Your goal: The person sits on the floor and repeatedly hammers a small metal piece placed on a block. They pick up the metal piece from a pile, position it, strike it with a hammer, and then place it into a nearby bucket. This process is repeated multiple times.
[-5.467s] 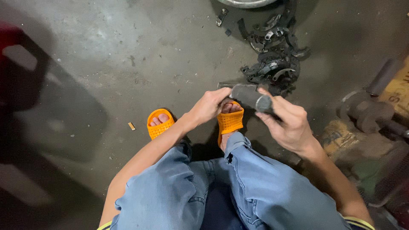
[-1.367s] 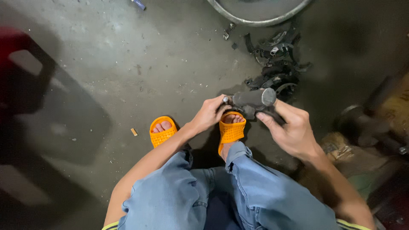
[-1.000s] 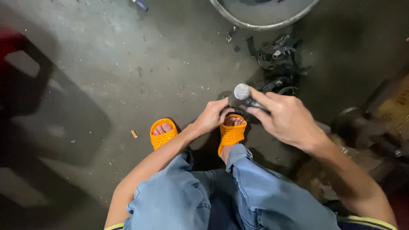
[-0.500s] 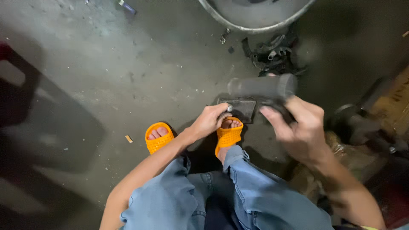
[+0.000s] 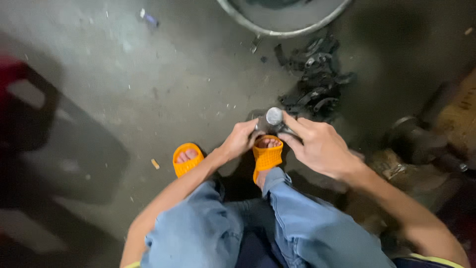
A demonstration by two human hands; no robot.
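Note:
I sit above a grey concrete floor in blue jeans and orange sandals point(image 5: 267, 156). My right hand point(image 5: 320, 146) grips a dark metal cylinder point(image 5: 274, 116) with its round grey end facing up at me. My left hand point(image 5: 240, 140) holds the lower end of the same part, just above my right foot. Both hands meet over the sandal; the part's lower half is hidden by my fingers.
A heap of dark greasy metal parts point(image 5: 315, 79) lies just beyond my hands. A large round metal basin point(image 5: 282, 15) sits at the top edge. Heavy rusty machine pieces point(image 5: 421, 144) crowd the right side. A red stool point(image 5: 20, 99) stands at the left.
The cylinder has turned from lying sideways to pointing end-up toward me, and my right hand has shifted its grip around it. My left hand stayed on its lower end.

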